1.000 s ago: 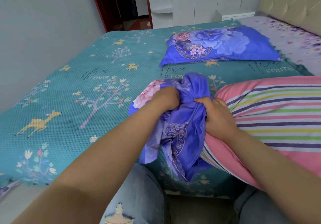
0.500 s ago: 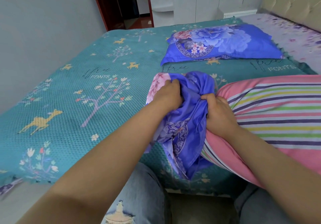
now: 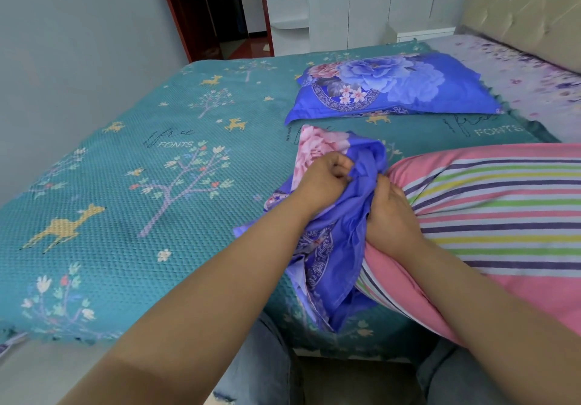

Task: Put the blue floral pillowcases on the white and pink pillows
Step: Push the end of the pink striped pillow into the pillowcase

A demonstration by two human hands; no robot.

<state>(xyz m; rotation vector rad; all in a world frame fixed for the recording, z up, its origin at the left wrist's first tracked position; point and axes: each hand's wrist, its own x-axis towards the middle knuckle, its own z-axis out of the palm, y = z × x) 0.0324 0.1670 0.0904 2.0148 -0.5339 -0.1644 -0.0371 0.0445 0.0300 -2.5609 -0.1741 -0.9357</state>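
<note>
A bunched blue floral pillowcase [image 3: 333, 247] hangs over the bed's near edge, at the left end of a pink striped pillow [image 3: 490, 216]. My left hand [image 3: 323, 178] grips the gathered cloth near its pink flower print. My right hand [image 3: 390, 216] grips the cloth against the pillow's end, its fingertips hidden in the folds. Farther back lies a second pillow [image 3: 399, 87] wearing a blue floral case.
The bed carries a teal cover [image 3: 141, 190] with trees and deer. A purple floral sheet [image 3: 522, 77] and a padded headboard [image 3: 528, 11] lie at the right. A grey wall [image 3: 63, 43] runs along the left, with a doorway and white shelves behind. My knees in jeans [image 3: 267, 373] touch the bed's edge.
Both hands have shifted a little farther onto the bed with the pillowcase. My left hand has regripped the cloth, and the pink flower print now shows more above it.
</note>
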